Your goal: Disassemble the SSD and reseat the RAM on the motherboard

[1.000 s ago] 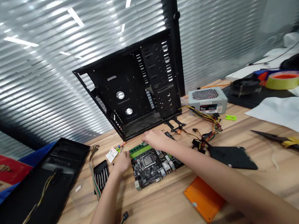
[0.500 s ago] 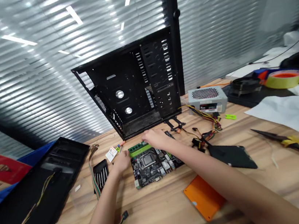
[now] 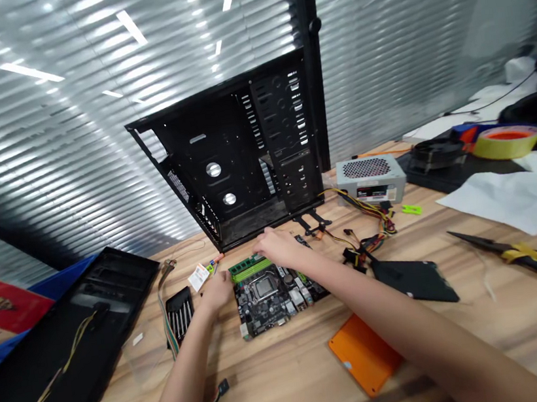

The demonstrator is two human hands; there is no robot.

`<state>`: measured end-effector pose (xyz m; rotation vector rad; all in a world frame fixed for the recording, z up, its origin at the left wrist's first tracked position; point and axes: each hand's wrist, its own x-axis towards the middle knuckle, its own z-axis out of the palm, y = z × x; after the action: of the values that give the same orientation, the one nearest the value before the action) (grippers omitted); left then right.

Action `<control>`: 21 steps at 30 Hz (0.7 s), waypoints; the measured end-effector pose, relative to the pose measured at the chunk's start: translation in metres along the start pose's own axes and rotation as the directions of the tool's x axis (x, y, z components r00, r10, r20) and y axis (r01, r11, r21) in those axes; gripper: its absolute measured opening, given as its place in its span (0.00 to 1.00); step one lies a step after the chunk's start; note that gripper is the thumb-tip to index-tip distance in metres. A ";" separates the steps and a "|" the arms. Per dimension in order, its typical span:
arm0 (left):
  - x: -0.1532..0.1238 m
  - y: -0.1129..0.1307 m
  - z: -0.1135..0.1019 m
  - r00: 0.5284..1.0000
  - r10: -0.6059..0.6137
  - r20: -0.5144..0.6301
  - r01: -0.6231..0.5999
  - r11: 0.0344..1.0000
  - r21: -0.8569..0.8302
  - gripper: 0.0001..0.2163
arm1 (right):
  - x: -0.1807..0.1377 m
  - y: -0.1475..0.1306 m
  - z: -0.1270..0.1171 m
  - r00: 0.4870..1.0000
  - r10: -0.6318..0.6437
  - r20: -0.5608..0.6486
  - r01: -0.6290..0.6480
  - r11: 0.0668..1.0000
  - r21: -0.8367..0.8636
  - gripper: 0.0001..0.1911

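A pale wooden table [image 3: 292,382] with a streaked grain runs across the view. Nearest, in front of and right of the motherboard [image 3: 268,296], a flat orange plate [image 3: 365,354] lies askew. The motherboard is a small dark square, crowded with metal ports and a silver socket, lying flat on the wood.

The left hand [image 3: 218,290] rests against its left edge with fingers curled; I cannot tell whether they grip the board. The right hand [image 3: 279,247] lies palm down over its far edge, fingers flat and close together, not clamped. Its fingertips are at the right end of the green memory sticks [image 3: 250,268], which stand along that edge.

Left of the motherboard are a black bit set [image 3: 180,315] and a glossy black side panel [image 3: 58,334]. To its right lie a matte black drive [image 3: 415,279] and yellow-handled pliers [image 3: 528,256]. Just behind it a black steel computer case [image 3: 244,164] stands open, its perforated inside facing forward. A grey power supply [image 3: 370,177] with coloured wires sits behind it and to the right. Beyond the case, grey slatted blinds [image 3: 65,122] reflect ceiling lights.
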<state>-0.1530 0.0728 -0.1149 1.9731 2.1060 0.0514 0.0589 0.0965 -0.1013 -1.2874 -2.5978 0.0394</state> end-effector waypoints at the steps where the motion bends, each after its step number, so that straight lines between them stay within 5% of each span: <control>1: 0.000 0.000 0.000 1.000 -0.001 0.000 0.001 1.000 0.001 0.14 | 0.000 0.002 -0.001 1.000 -0.007 0.001 0.007 1.000 0.010 0.16; 9: 0.003 -0.004 0.004 1.000 -0.025 0.002 0.025 1.000 0.007 0.14 | 0.001 0.017 -0.004 0.995 -0.087 0.057 0.075 0.979 0.187 0.22; 21: 0.005 -0.006 0.005 1.000 0.012 -0.013 -0.012 1.000 0.013 0.11 | 0.003 0.034 -0.003 0.999 -0.044 0.002 0.040 0.928 0.369 0.16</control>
<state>-0.1580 0.0761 -0.1221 1.9987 2.1076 0.0527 0.0839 0.1195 -0.1023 -1.0949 -2.4656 0.5039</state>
